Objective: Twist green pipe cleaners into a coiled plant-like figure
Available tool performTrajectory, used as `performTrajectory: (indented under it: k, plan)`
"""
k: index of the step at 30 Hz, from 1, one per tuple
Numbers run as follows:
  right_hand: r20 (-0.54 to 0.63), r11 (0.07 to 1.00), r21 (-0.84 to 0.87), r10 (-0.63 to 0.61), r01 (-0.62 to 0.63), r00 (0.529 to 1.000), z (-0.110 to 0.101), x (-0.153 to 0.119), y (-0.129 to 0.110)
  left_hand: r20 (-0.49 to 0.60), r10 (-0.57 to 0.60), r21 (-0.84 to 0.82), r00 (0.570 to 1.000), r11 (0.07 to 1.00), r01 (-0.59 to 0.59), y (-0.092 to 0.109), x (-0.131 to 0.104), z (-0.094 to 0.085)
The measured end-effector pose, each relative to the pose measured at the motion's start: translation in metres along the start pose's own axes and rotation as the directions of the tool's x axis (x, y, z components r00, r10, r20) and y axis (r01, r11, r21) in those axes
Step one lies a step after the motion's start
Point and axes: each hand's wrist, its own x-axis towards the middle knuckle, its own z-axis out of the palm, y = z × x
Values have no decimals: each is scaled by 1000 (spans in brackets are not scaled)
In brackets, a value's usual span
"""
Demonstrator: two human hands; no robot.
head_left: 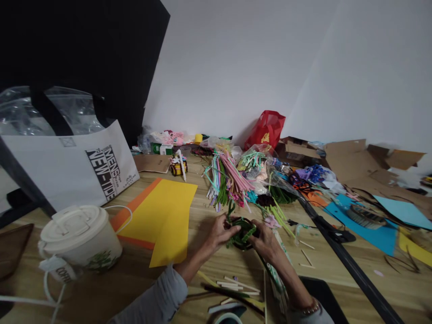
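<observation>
Lower middle of frame: green chenille-stem piece [248, 231] sits between left hand [221, 231] and right hand [266, 240], fingers pinching opposite sides; neither nearer, long axis unclear.

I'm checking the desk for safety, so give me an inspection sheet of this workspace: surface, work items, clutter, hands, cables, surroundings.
Surface: wood-grain table, bare only in patches.
Work items: green craft piece, held above the table.
Clutter: fuzzy stems in a loose heap, yellow paper, thin sticks scattered.
Hands: left hand and right hand, both on the green craft piece.
Cables: white cord near the lidded pot; what it feeds cannot be told.
Surroundings: pale wall, black panel.
</observation>
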Motion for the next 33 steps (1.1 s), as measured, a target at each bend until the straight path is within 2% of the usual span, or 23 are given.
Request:
performTrajectory:
  k: [4,9,14,18,24,30,33]
  plan:
    - [5,993,108,56,-56,998,-3,4,6,-38,55,-9,998,998,-55,6,3,-5]
    - [89,939,324,92,-116,992,-1,6,12,-102,73,26,992,997,-71,16,4,-11]
    - [161,851,490,128,-192,979,4,7,16,-124,41,-112,991,992,-55,16,2,-6]
    - [174,832,518,124,-197,977,5,7,13,-138,15,-207,990,977,-44,14,2,-3]
    - [153,833,526,108,-173,982,4,7,12,-124,-1,-145,992,989,-17,14,3,-8]
    - [144,847,501,120,-177,982,0,5,11,-95,-47,-310,994,951,15,13,2,-4]
    - [160,849,498,114,-180,981,1,5,10,-114,-53,-309,992,951,15,14,1,-3]
